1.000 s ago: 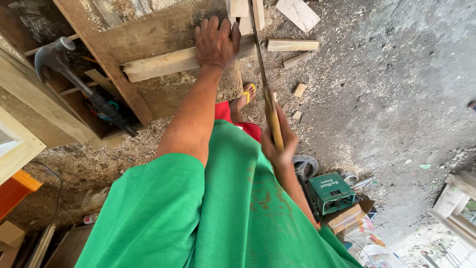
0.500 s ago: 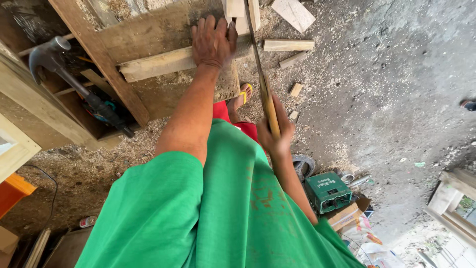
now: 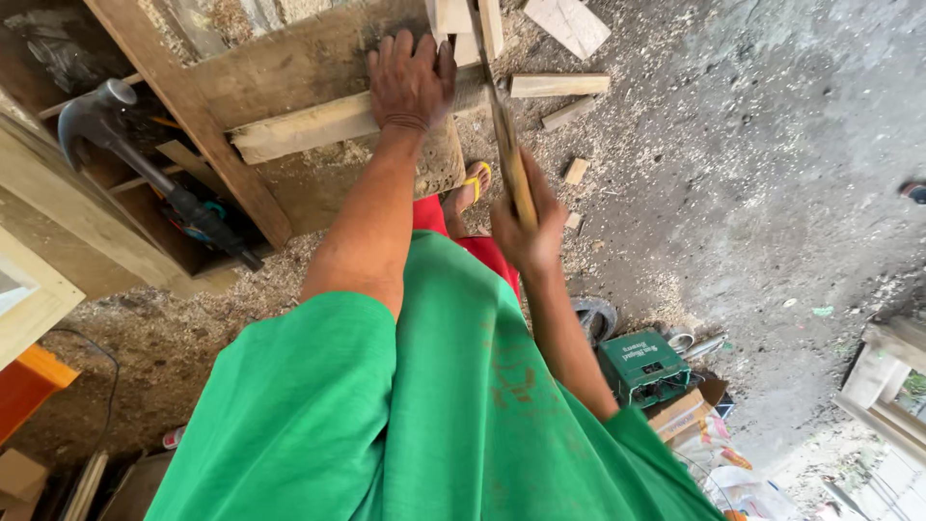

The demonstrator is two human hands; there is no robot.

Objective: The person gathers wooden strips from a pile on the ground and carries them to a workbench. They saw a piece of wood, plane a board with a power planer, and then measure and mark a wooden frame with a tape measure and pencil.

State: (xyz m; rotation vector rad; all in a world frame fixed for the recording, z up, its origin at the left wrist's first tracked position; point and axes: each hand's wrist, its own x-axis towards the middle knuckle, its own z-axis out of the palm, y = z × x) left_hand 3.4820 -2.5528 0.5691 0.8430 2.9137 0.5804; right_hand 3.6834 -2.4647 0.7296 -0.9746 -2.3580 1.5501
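Right hand [image 3: 529, 230] fist wrapped round wooden saw handle [image 3: 513, 174], blade at plank [image 3: 318, 125] end. Left hand [image 3: 410, 82] flat, fingers spread, pressing plank onto bench [image 3: 289, 58]. Cut looks unfinished; offcuts [image 3: 559, 85] on floor [image 3: 752, 174].

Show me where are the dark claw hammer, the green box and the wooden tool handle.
dark claw hammer [image 3: 96, 114], head view, on its metal head.
green box [image 3: 640, 365], head view, on its top face.
wooden tool handle [image 3: 513, 164], head view, above the gripping hand.
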